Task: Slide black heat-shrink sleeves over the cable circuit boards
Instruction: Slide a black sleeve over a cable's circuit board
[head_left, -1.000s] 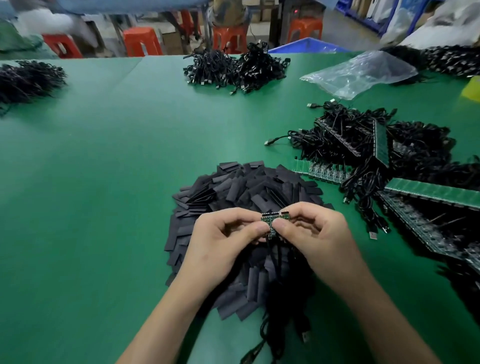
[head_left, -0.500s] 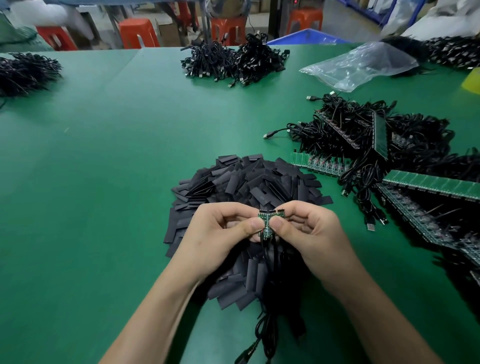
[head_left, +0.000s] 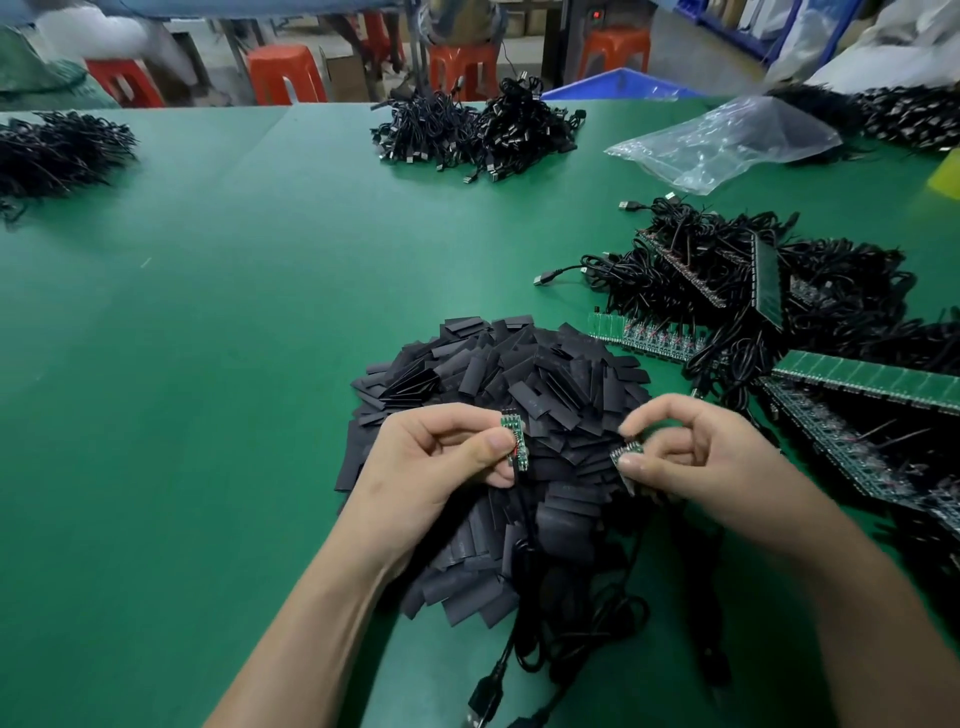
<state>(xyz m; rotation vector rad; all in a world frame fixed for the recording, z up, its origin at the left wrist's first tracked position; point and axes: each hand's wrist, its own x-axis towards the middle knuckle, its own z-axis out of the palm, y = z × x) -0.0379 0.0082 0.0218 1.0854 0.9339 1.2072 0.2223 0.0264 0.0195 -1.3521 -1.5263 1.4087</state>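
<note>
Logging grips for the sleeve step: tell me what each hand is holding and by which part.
The left hand pinches a small circuit board by its lower half; the right hand pinches a second board near one end.

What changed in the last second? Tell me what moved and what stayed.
The left hand and right hand, a second ago pinching the boards together at the middle, have drawn apart sideways. The left now pinches one circuit board, the right another board. No sleeve taken up. The sleeve pile, board strips and cable bundles lie as before.
</note>
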